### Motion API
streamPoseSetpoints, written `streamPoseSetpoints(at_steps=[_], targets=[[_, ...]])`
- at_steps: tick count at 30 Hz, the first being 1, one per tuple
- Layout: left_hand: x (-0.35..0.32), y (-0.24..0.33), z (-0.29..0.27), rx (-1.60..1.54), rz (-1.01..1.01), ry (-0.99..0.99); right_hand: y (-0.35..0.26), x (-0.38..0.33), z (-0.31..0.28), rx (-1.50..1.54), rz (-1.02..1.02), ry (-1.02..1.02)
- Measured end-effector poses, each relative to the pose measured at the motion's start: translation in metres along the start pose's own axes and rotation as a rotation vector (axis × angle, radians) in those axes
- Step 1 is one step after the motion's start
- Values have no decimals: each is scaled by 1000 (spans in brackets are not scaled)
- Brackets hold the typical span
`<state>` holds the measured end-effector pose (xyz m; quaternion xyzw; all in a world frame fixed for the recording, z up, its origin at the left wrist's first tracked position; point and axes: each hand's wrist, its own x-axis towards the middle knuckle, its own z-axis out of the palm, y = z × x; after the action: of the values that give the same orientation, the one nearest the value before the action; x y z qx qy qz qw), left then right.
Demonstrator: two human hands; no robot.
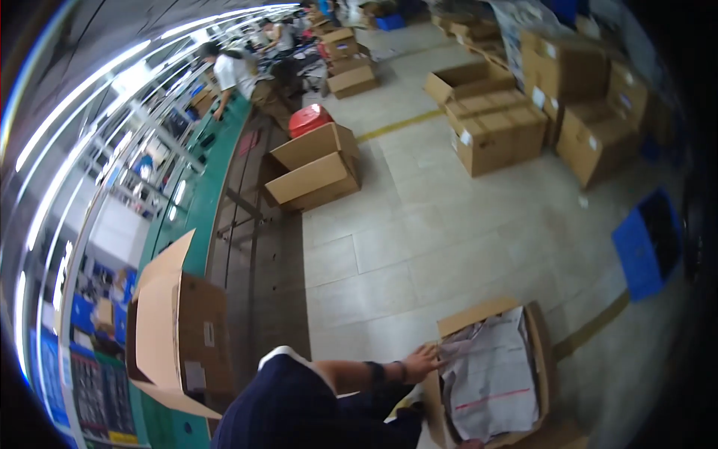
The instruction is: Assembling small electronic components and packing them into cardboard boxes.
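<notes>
My left hand (422, 364), with a dark band at the wrist, reaches to the left rim of an open cardboard box (544, 352) at the lower right. Its fingers look stretched out and apart, touching the rim beside the contents. Inside the box lies a grey, wrinkled sheet or bag (490, 370) with a thin red line across it; what is under it is hidden. Only a sliver of my right hand (471, 444) shows at the lower edge, by the near side of the box. Its fingers cannot be made out.
An open carton (202, 337) stands on the green bench (198, 217) at left. Another open carton (318, 179) is on the floor, near a red object (310, 120). Closed cartons (501, 135) and a blue bin (639, 251) stand at right. A person (235, 75) works farther along the bench.
</notes>
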<state>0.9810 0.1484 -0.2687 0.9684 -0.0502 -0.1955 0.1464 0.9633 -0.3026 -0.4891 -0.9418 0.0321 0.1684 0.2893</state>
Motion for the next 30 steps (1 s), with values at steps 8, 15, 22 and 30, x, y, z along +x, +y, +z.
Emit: streamPoseSetpoints(at_steps=[8,15,22,30], targets=[[-283,18,32,-432,-614,-242,-251,-59,-127,-319,-417,-410],[-464,132,74,-950,-835,-20,-384,-109,-138,-653,-911,-760],[-554,217,157,-921,-1215,232,-470,-213,-89,-833,-1350,-791],[-648,275,183,-786,-1363,564,-533,-451,-8,-703,-1941,-1153]])
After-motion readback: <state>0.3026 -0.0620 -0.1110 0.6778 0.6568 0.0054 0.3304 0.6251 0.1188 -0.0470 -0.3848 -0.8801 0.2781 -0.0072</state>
